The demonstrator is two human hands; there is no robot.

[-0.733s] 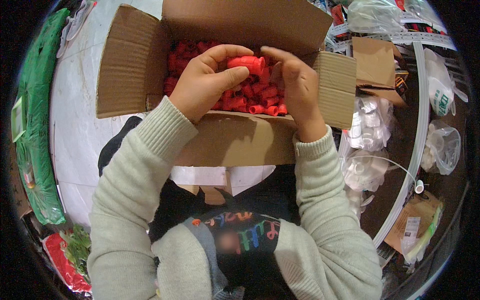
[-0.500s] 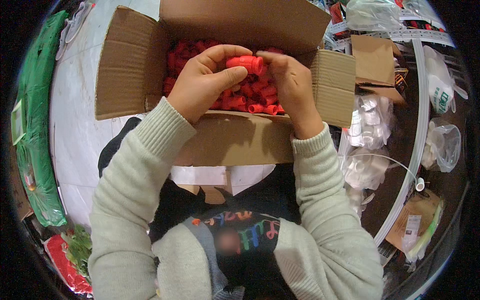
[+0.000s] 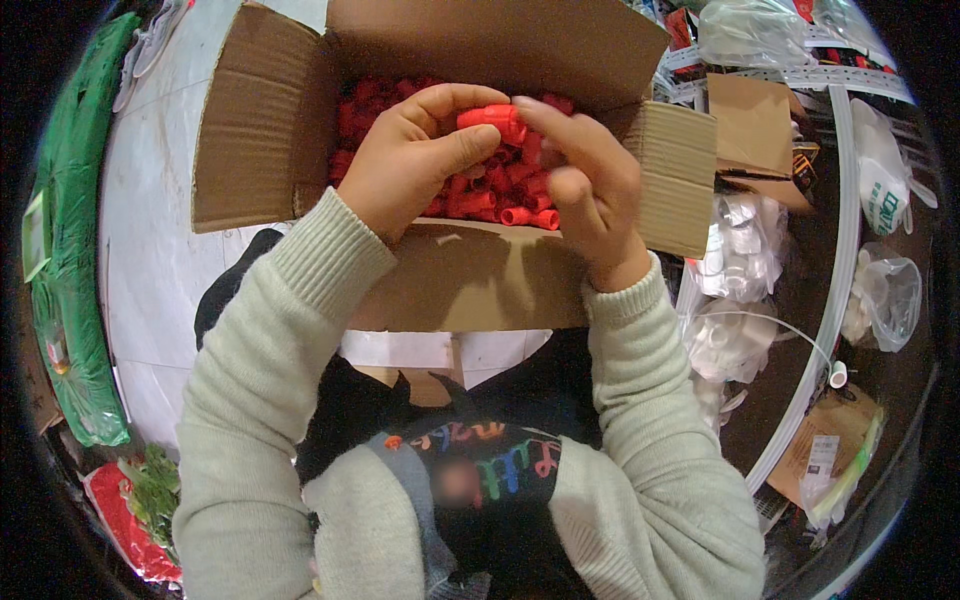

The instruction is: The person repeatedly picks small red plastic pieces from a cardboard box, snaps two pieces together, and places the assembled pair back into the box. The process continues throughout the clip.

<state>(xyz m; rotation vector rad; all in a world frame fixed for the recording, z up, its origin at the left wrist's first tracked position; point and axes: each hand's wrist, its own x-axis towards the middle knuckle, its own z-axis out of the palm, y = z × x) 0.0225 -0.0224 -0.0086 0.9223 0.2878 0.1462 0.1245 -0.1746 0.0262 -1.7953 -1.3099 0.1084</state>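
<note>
Above the open cardboard box (image 3: 450, 285), my left hand (image 3: 405, 150) pinches a short, ribbed red plastic fitting (image 3: 490, 124) between thumb and fingers. The fitting lies roughly sideways, its wider end facing right. My right hand (image 3: 600, 185) is beside that end, its index fingertip at the upper rim and its thumb held apart. Some blur covers the right fingers, and I cannot tell whether the fingertip presses on the rim. Below both hands, many similar red fittings (image 3: 515, 214) lie loose in the box.
The box flaps stand spread out, the left one (image 3: 255, 125) and right one (image 3: 680, 180) included. Green wrapped bundles (image 3: 75, 240) lie along the left side. At right are shelf rails (image 3: 835, 230), clear bags of white parts (image 3: 745, 245) and a smaller carton (image 3: 750, 125).
The right hand has turned and its thumb has come away from the other fingers, lower down. The fitting has tilted slightly and risen a little in the left hand.
</note>
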